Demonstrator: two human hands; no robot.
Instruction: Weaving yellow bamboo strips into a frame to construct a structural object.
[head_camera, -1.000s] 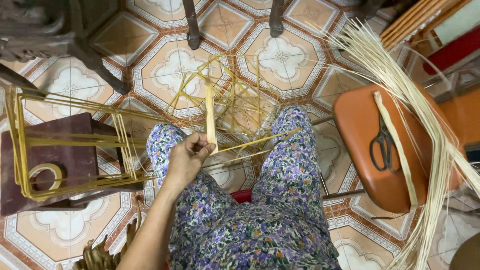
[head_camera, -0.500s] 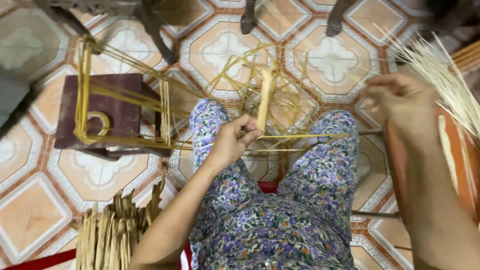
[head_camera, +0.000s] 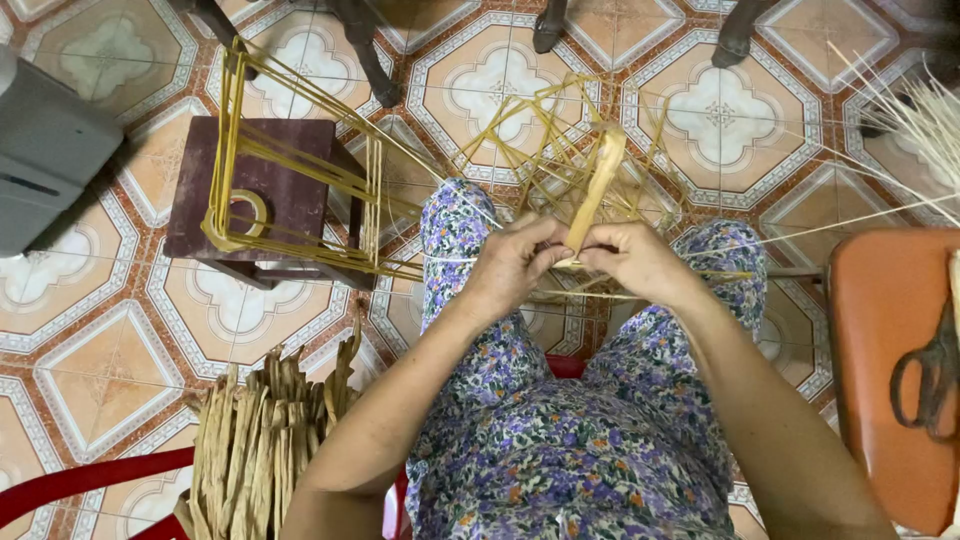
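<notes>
Pale straw-coloured, the flat strip (head_camera: 597, 190) stands tilted above the knees, in front of the yellow cane frame (head_camera: 560, 150). Half a second ago only the left hand (head_camera: 515, 262) pinched it while the right reached toward the loose canes; now the right hand (head_camera: 635, 260) has come in, and both grips are closed on the strip's lower end, fingertips nearly touching.

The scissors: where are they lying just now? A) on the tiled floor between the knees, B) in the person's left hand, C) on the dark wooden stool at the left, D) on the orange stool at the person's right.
D: the dark scissors rest on the seat of the orange stool at the right edge of the head view, apart from both hands, which meet at a pale strip over the knees.
</notes>
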